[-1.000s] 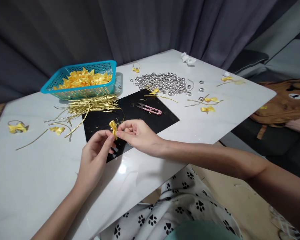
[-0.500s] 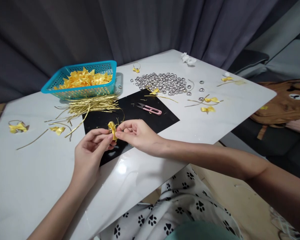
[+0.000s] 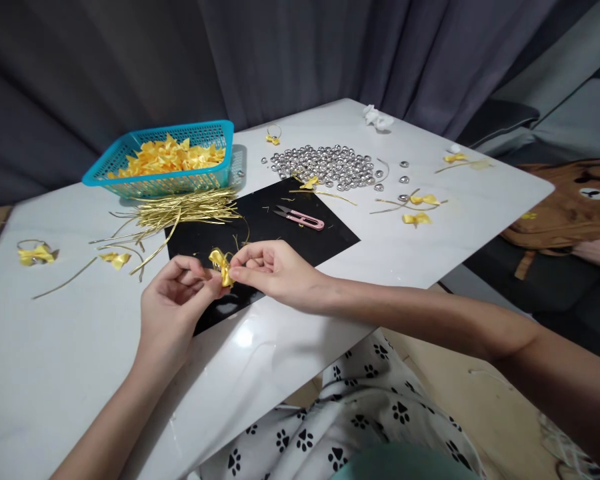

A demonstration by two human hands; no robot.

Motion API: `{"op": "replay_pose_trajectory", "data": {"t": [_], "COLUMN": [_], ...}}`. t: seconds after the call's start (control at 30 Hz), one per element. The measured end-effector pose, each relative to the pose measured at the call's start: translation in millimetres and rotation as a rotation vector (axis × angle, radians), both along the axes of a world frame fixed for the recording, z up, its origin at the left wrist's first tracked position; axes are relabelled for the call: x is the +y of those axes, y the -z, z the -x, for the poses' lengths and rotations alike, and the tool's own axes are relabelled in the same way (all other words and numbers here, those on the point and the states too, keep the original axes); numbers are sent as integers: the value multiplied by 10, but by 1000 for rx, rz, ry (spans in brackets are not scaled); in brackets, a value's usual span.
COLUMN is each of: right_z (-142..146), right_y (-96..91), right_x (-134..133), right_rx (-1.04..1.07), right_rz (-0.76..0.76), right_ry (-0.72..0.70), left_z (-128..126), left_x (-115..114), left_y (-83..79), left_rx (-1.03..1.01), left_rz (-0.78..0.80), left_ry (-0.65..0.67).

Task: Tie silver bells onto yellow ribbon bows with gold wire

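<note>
A small yellow ribbon bow (image 3: pixel 221 265) with gold cord is held between my two hands, above the near left part of a black mat (image 3: pixel 260 233). My left hand (image 3: pixel 180 293) pinches its lower left side with thumb and fingertips. From the right, my right hand (image 3: pixel 270 267) pinches the bow's edge between thumb and forefinger, the other fingers curled. Exactly what the fingertips cover is hidden. Pink thread snips (image 3: pixel 303 218) lie on the mat beyond my right hand, with cord scraps around them.
A blue basket (image 3: pixel 155 180) of yellow bows stands at the back left, with a bundle of gold cords (image 3: pixel 185 208) before it. Silver beads (image 3: pixel 325 167) are heaped behind the mat. Loose bows (image 3: pixel 417 219) lie right and left. Crumpled white tissue (image 3: pixel 377 119) sits near the far corner.
The bow has turned and tilted in my fingers, dipping slightly. My left hand has shifted a little left and down, its fingers loosened somewhat; my right hand has hardly moved.
</note>
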State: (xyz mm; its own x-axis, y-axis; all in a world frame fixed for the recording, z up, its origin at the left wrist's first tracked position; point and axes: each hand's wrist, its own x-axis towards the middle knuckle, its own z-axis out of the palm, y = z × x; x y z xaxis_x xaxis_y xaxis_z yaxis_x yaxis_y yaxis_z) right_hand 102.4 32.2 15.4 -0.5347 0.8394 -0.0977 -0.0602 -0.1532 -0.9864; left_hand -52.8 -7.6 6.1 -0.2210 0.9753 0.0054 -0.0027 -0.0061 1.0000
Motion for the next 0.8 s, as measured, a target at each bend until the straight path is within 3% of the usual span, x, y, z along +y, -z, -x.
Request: {"op": "replay_pose_trajectory", "data": {"t": [0.17, 0.47, 0.63, 0.8], "right_z": [1, 3, 7, 0], "right_y": [43, 81, 104, 127], "right_x": [0, -12, -10, 6], "right_rx": [1, 22, 11, -26], "right_rz": [-24, -73, -99, -154], "right_ry": [4, 18, 17, 59], "left_z": [-3, -37, -66, -58], "left_x": [-18, -72, -69, -41], "left_y": [-13, -49, -58, -49], "left_rx": [222, 404, 374, 155], "left_rz": [-42, -100, -69, 97], "left_ry": [1, -43, -39, 11]}}
